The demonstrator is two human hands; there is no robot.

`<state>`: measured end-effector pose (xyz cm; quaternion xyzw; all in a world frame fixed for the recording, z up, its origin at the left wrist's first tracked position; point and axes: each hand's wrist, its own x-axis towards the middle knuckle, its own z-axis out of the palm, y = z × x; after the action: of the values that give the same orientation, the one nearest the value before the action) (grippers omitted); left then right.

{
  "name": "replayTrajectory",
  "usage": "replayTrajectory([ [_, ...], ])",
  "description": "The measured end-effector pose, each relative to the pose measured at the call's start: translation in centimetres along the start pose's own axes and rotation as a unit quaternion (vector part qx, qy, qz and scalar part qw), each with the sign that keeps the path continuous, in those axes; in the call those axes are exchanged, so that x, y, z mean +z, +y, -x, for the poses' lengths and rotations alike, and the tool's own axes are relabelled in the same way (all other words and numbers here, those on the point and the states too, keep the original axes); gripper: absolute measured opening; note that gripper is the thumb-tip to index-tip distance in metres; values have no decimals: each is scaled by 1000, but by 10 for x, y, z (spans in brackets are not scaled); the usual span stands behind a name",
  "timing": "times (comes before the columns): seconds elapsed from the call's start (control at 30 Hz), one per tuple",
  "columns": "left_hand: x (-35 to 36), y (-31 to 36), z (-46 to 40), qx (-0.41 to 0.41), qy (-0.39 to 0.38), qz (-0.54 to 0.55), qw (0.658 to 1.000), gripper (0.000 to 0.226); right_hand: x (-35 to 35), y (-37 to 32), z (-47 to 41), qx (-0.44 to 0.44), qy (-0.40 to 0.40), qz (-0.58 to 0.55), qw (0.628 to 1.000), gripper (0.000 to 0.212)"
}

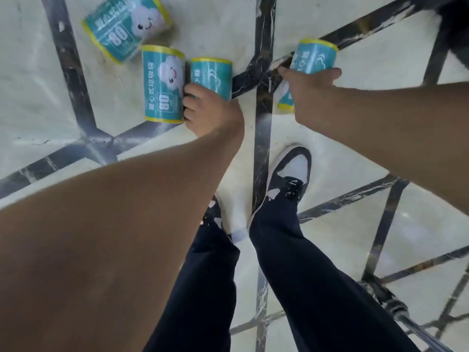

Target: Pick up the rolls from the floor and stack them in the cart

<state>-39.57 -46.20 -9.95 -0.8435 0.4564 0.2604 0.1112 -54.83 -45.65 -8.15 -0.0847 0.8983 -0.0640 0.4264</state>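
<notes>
Several teal rolls with yellow ends and a white cloud face are in view. My left hand [213, 111] grips one roll [212, 74], its fingers touching a second roll [163, 85] lying right beside it on the floor. A third roll [127, 26] lies tilted on the floor farther up left. My right hand [308, 90] is closed around another roll [314, 57], held above the floor; the roll's lower yellow end [285, 106] shows under my palm. No cart body is clearly in view.
The floor is pale glossy tile [38, 80] with dark marble strips [262, 123]. My two legs in dark trousers and a black-and-white shoe [290, 171] stand at the centre. A dark metal frame with a wheel [396, 304] is at the lower right.
</notes>
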Motion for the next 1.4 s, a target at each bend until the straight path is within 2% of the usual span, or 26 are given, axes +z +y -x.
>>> replayTrajectory([
  [0.1,3,-4,0,-1,33,1,999,99,6,-1,-9,31,36,-53,997,103],
  [0.17,-2,-4,1,-4,-5,20,1000,97,3,-4,-4,49,23,-88,995,97],
  [0.27,-27,-5,4,3,-82,70,994,93,-13,1,18,26,-14,-107,994,87],
  [0.4,-79,-4,46,45,-126,91,987,97,-48,11,84,9,-33,-158,987,76],
  [0.5,-145,-5,101,57,-166,117,978,107,-100,16,160,19,-35,-199,979,77],
  [0.6,-227,-11,164,85,-197,118,969,99,-168,17,246,26,-45,-244,968,78],
  [0.67,-287,-16,211,107,-217,116,963,102,-219,20,309,24,-44,-259,965,77],
  [0.77,-383,-33,286,118,-223,122,960,115,-292,28,406,11,-36,-295,955,78],
  [0.9,-488,-64,381,121,-214,155,957,113,-381,51,525,-24,-21,-327,944,81],
  [1.03,-558,-98,469,136,-206,210,946,99,-449,84,614,-54,-14,-371,927,58],
  [1.17,-592,-130,544,163,-190,271,929,99,-486,127,670,-85,-40,-393,915,82],
  [1.4,-610,-177,651,193,-173,344,902,87,-531,221,737,-129,-37,-411,901,105],
])
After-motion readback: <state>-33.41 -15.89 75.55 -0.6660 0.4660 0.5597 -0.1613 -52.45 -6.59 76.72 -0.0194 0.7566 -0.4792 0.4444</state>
